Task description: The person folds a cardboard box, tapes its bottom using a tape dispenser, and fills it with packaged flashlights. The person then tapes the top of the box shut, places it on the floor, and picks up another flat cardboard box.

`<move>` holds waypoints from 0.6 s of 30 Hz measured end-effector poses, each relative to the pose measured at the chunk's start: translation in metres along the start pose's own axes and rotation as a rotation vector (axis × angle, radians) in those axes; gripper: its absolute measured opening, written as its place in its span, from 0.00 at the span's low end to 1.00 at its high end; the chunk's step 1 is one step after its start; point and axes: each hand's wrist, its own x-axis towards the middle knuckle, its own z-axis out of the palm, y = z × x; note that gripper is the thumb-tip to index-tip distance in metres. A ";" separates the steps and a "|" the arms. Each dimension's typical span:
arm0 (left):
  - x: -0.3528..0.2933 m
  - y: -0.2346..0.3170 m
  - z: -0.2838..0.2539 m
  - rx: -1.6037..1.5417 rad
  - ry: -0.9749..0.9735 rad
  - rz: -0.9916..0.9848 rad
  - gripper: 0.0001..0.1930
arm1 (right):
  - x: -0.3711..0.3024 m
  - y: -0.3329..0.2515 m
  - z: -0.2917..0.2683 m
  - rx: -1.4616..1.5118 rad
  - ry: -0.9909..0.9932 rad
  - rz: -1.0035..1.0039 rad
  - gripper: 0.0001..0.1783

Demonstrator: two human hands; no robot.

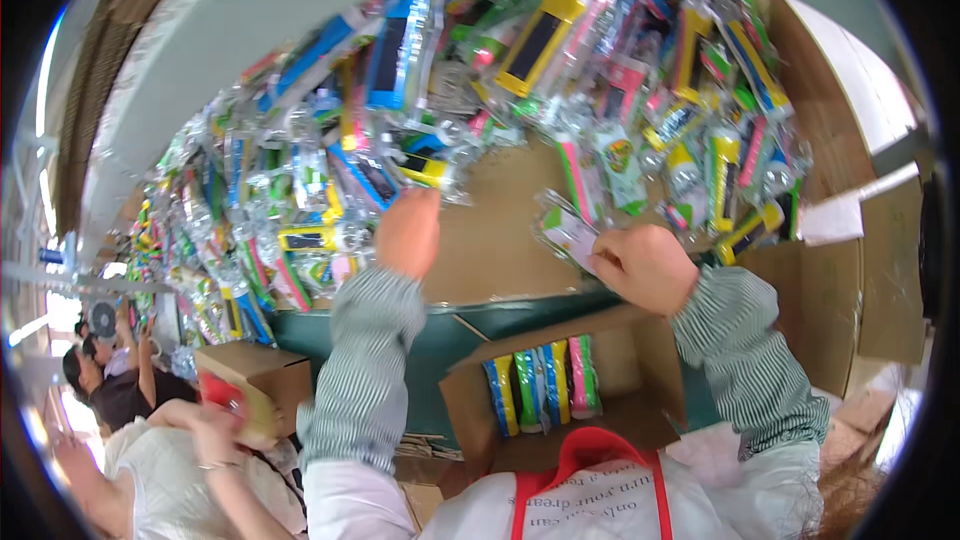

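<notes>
My right hand [648,266] is closed, its thumb and finger pressed together at the edge of a clear plastic packet [568,234] with a pale pink piece inside. My left hand [408,230] reaches to the near edge of the heap, its fingers hidden from view. Just beyond it lies a clear packet with a yellow-and-black piece [424,171], and a blue-and-black packet [368,180] is beside it. I cannot tell whether the left hand grips either one. Below my hands, an open cardboard box [630,360] contains a row of several filled packets [541,386] in yellow, blue, green and pink.
A big heap of similar packets [300,155] runs across the cardboard-covered table [490,240], enclosed by a pale raised rim [250,0]. Cardboard flaps [890,270] stand at the right. Close on my left, a person [215,470] handles a red-and-yellow thing near another box [265,370].
</notes>
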 end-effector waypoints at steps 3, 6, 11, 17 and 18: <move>0.033 -0.060 0.067 0.259 -0.094 0.050 0.10 | 0.028 0.054 0.072 -0.420 -0.220 0.020 0.12; 0.058 -0.074 0.095 0.662 -0.143 -0.036 0.15 | 0.022 0.088 0.122 -0.445 -0.312 0.240 0.14; 0.080 -0.054 0.092 0.591 -0.284 -0.120 0.15 | 0.041 0.102 0.130 -0.419 -0.293 0.241 0.27; 0.016 0.002 0.068 0.434 -0.329 0.230 0.17 | 0.031 0.078 0.054 -0.233 -0.315 0.217 0.23; 0.010 0.021 0.044 0.276 -0.247 0.191 0.18 | 0.022 0.065 0.031 -0.204 -0.250 0.249 0.24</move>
